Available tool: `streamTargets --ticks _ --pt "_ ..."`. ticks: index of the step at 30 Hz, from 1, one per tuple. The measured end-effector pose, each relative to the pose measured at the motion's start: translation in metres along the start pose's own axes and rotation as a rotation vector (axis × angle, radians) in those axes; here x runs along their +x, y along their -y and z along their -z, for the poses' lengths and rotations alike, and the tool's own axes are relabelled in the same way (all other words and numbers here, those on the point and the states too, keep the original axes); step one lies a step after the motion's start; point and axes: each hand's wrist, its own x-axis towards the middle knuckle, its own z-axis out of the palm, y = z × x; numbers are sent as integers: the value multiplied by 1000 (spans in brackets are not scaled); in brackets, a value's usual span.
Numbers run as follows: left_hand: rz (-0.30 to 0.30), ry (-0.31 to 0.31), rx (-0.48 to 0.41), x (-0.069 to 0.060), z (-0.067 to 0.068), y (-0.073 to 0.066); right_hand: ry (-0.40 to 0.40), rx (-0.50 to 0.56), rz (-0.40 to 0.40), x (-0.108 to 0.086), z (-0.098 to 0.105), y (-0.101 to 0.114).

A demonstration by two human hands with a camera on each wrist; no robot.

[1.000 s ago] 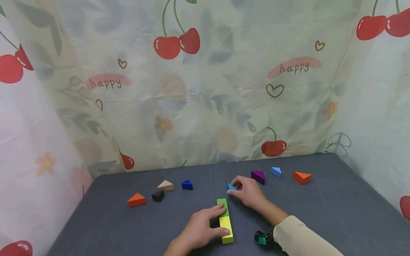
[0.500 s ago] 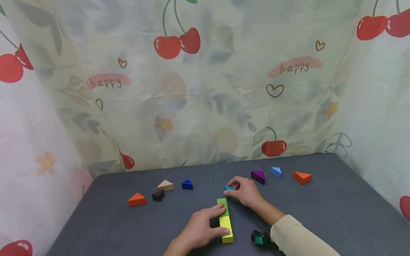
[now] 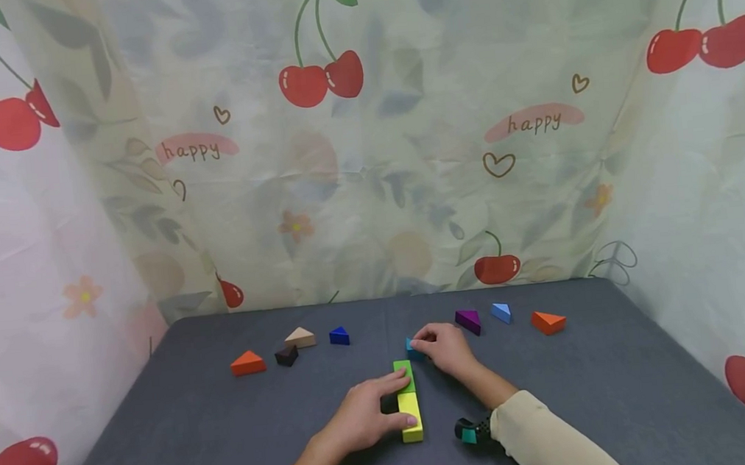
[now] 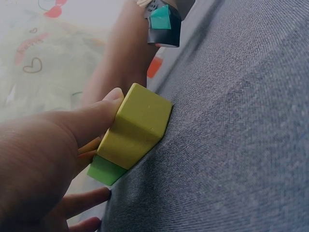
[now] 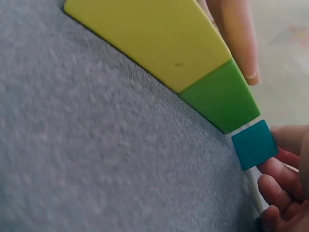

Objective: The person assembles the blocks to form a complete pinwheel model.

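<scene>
A yellow rectangular block (image 3: pixel 411 415) and a green block (image 3: pixel 403 374) lie end to end on the dark table. My left hand (image 3: pixel 363 413) rests on them, its thumb on the yellow block and its index finger on the green one; the other fingers reach beside them in the left wrist view. Just beyond the green block's far end, my right hand (image 3: pixel 445 347) pinches a small blue block (image 3: pixel 411 349) between thumb and fingers. In the right wrist view the blue block (image 5: pixel 255 145) shows a square face, with a narrow gap to the green block (image 5: pixel 224 96).
To the left lie an orange triangular block (image 3: pixel 248 363), a dark brown block (image 3: pixel 286 355), a wooden one (image 3: pixel 300 337) and a dark blue one (image 3: pixel 339 336). Rightward are purple (image 3: pixel 469 321), light blue (image 3: pixel 501 313) and orange (image 3: pixel 549 322) blocks. A patterned curtain (image 3: pixel 370 210) encloses the table.
My right hand has brought the blue block left and slightly nearer, in line with the green block's far end, and turned it. The left hand stays in place.
</scene>
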Motion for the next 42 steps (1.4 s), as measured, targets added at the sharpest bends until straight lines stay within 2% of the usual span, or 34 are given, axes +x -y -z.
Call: streamTargets --ticks 16,42 --pt "0 6 0 0 1 -1 67 -8 23 -8 -7 17" --pt "-2 0 14 1 -1 1 80 16 28 -14 -11 17"
